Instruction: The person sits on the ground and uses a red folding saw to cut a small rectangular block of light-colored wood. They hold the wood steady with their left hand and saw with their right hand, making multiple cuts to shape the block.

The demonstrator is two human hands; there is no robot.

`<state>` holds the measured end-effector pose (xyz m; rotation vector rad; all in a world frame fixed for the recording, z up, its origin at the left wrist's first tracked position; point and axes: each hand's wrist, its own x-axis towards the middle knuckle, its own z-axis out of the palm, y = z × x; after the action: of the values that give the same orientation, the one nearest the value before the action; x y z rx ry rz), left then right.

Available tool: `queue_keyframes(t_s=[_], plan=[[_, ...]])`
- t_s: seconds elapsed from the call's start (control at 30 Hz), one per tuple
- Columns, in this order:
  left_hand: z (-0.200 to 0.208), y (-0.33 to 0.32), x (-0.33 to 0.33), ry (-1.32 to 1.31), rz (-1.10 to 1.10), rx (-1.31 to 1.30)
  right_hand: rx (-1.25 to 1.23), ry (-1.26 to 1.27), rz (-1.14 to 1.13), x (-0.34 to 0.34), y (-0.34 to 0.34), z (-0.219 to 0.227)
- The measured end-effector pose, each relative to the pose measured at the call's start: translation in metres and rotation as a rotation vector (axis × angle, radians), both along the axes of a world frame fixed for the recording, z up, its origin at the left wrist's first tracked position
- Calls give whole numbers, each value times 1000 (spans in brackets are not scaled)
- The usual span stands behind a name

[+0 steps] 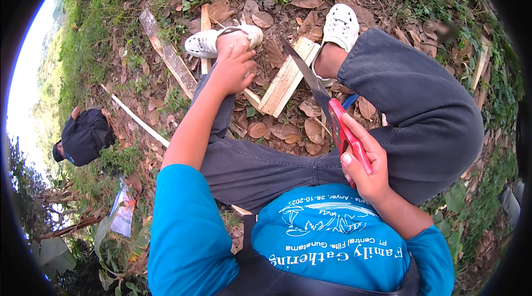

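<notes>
While a soft blue shirt point(332, 267) with white print is closest, wrinkled dark gray trousers point(438, 118) bend out just past it. The handsaw point(333, 112) is between the two legs, with a smooth red handle point(339, 117) and a flat, thin metal blade point(315, 81). The right hand point(368, 166) wraps around the handle, fingers curled, holding it snugly, with the elbow bent. The saw's long side runs on a slant, and its narrow tip points away from the body and to the left. Past the handle, a pale, rough wood block point(285, 82) with straight edges lies beside the blade, slanting the other way; whether they touch is hard to tell. The left arm reaches far out, and the left hand point(237, 69) lies palm down by the left white clog point(201, 45), fingers bent a little. Its palm is hidden, so one cannot tell how tight it grips. Dry, curly leaves point(285, 132) lie around. Farther off are a rough plank point(169, 55) and a puffy black backpack point(87, 136).
</notes>
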<state>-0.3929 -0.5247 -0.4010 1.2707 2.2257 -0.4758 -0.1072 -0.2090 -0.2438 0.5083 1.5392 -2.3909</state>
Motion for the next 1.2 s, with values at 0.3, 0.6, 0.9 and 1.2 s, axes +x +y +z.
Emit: queue_keyframes(t_s=[0.3,0.6,0.9,1.2], plan=[[-12,29,37,49,-26,-293,6,-16,47,6,2,-4],[-28,41,126,-136,731,348,-8,-4,3,9,2,-6],[-67,87,168,247,738,230,-44,98,-16,15,6,-11],[-8,78,102,193,708,350,-115,301,-122,37,17,-7]])
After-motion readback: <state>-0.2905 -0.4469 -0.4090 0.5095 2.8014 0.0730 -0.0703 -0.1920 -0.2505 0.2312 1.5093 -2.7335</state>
